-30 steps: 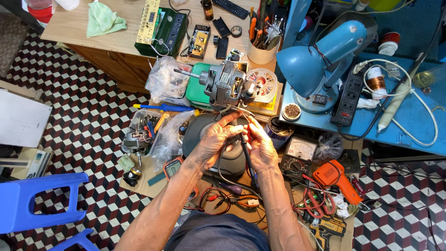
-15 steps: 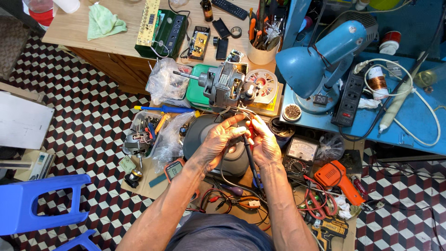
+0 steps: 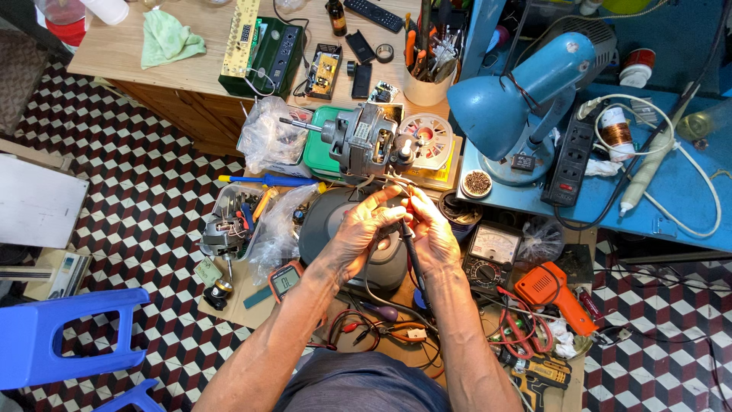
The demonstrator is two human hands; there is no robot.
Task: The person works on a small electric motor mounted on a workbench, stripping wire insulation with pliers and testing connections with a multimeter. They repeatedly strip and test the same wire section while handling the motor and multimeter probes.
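Observation:
My left hand (image 3: 364,229) and my right hand (image 3: 436,238) meet over a dark round housing (image 3: 335,238) in front of a grey electric motor (image 3: 367,141). The fingers of my left hand pinch thin wires that come from the motor. In my right hand is a slim black probe-like tool (image 3: 409,246) with a red tip, pointed up at those wires. Its black cable runs down toward me. What the fingertips touch is hidden.
An analog meter (image 3: 492,248) and an orange tool (image 3: 545,286) lie to the right, a digital meter (image 3: 286,279) to the left. A blue lamp (image 3: 526,84) and power strip (image 3: 572,160) stand on the blue table. A blue stool (image 3: 69,336) stands on the tiled floor.
Both hands stay together at the motor wires with only small finger shifts. The black tool shows more plainly between the hands now.

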